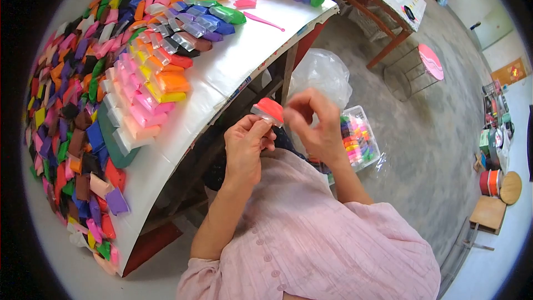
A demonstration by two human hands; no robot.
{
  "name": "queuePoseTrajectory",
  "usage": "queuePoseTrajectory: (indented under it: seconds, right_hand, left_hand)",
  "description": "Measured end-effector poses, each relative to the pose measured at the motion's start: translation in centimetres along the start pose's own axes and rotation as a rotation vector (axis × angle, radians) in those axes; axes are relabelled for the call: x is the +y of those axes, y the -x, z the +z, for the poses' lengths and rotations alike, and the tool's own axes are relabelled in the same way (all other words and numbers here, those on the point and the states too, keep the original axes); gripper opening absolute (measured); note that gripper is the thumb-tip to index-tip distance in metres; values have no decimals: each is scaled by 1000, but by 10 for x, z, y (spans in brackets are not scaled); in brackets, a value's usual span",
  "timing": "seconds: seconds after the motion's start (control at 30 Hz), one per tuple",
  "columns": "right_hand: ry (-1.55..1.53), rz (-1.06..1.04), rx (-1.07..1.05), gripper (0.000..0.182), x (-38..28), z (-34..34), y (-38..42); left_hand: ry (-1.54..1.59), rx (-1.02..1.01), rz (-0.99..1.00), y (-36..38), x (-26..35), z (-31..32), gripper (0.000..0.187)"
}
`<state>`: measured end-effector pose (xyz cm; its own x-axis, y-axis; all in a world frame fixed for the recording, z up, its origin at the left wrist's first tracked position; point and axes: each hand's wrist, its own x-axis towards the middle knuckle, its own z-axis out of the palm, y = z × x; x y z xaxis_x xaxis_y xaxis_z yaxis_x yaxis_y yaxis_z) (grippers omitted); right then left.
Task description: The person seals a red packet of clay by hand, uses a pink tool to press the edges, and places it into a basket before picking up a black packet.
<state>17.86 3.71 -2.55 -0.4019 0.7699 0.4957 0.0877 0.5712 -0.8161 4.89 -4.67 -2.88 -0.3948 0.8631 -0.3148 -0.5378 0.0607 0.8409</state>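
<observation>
Pinching the likely soft, light packet by its safest edge, left hand is holding; half-curled right hand is hovering, contents unclear.

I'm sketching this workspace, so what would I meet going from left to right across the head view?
Heap of colourful packets → left hand → red packet at its fingertips → right hand → plastic box of colourful pieces → pink-topped stool → round wooden disc.
</observation>
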Motion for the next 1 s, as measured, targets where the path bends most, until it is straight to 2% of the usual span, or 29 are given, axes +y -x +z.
queuePoseTrajectory:
  seconds: [0.07, 0.1, 0.2, 0.4, 0.5, 0.57, 0.7, 0.8, 0.9, 1.0]
  right_hand:
    - [-8, -114, -125, 20, -16, -8, 0]
    - [68, -192, -96, 22, -15, -5, 0]
    - [168, -193, -29, 20, -14, 0, 1]
    - [201, -277, 55, 17, -18, 9, -25]
    - [299, -464, 170, 19, -13, 24, -51]
    - [333, -552, 154, 21, -8, 34, -68]
    - [277, -571, 37, 23, 10, 43, -87]
    - [244, -559, -25, 22, 15, 42, -89]
    - [289, -580, -59, 20, 17, 45, -89]
    - [325, -603, -80, 18, 19, 51, -87]
  left_hand:
    - [12, 3, 60, 1, 2, 5, 6]
    - [17, 5, 91, 2, 3, 7, 8]
    - [-7, 8, 176, 4, 7, 13, 9]
    - [-80, 4, 412, -7, 29, 26, 9]
    - [-18, 44, 503, -25, 38, 32, 8]
    - [39, 99, 552, -43, 40, 32, 7]
    - [22, 182, 451, -56, 49, 27, 9]
    - [-65, 138, 336, -51, 63, 20, 13]
    - [-411, 128, 285, -41, 71, 14, 13]
    - [-1353, 494, 799, -39, 69, 6, 11]
